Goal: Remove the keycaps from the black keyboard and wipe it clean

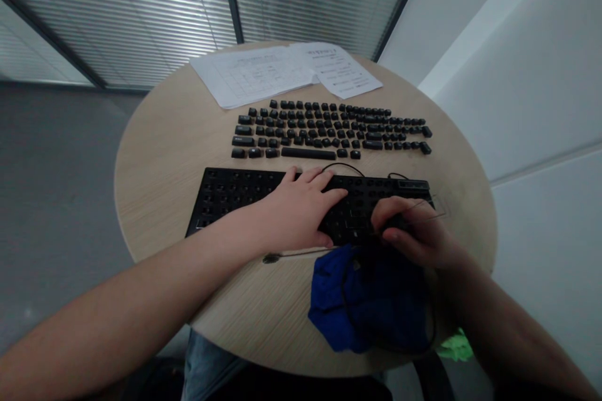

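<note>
A black keyboard (pixel 235 191) lies across the table, and its left part shows key positions without caps. My left hand (pixel 301 210) rests flat on its middle with fingers spread, covering part of it. Over the right end, my right hand (pixel 414 225) is closed in a pinch. Thin wires of a keycap puller (pixel 430 212) stick out to the right from it; the fingers hide the rest, and something dark shows between thumb and forefinger. Behind the keyboard, black keycaps (pixel 308 153) are laid out in rows, a long space bar among them.
Printed papers (pixel 263 75) lie at the back of the round wooden table (pixel 160 156). A blue cloth pouch (pixel 338 307) with a dark cord sits in front of the keyboard's right half. Near my left wrist is a small dark thing (pixel 271 258) by a thin line. Cable loops (pixel 345 165) show behind the keyboard.
</note>
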Demonstrator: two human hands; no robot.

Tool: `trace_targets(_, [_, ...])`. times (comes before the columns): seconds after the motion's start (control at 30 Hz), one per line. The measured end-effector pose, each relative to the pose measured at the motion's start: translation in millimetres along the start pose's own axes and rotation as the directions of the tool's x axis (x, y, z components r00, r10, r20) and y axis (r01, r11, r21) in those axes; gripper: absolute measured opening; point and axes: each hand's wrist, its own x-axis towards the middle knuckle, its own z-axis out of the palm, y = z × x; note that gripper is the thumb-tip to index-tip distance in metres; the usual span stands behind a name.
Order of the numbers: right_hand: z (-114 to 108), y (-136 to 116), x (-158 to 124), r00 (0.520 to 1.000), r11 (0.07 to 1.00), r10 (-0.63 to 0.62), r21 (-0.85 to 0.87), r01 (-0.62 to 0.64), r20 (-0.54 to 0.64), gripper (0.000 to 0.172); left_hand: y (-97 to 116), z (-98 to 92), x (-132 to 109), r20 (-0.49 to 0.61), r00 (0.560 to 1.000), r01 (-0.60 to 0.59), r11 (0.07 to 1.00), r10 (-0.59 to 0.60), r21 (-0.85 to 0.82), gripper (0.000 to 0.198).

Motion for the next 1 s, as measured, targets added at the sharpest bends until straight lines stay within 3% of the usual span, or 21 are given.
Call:
trace_targets(0.27, [-4.9, -5.2, 3.3, 0.994, 0.995, -0.028, -0.088, 0.037, 0.101, 0.01, -2.7, 4.1, -0.1, -0.036, 0.999, -0.018, 1.0, 0.018, -0.003, 0.093])
trace_targets(0.6, [-1.7, -9.6, 8.1, 0.994, 0.993, 0.097, -0.068, -0.094, 0.044, 0.011, -0.7, 0.9, -1.2, -0.021, 1.0, -0.017, 1.0, 0.017, -0.001, 0.092])
trace_targets(0.87, [-3.1, -11.6, 8.7, 0.994, 0.997, 0.048, -0.059, -0.042, 0.096, 0.01, -2.2, 3.5, -0.6, -0.032, 0.999, -0.026, 1.0, 0.026, -0.006, 0.092])
trace_targets(1.0, [-3.9, -12.3, 9.0, 0.99, 0.995, 0.098, -0.044, -0.094, 0.105, 0.01, -2.4, 4.0, -0.7, -0.03, 0.999, -0.022, 1.0, 0.022, -0.006, 0.092])
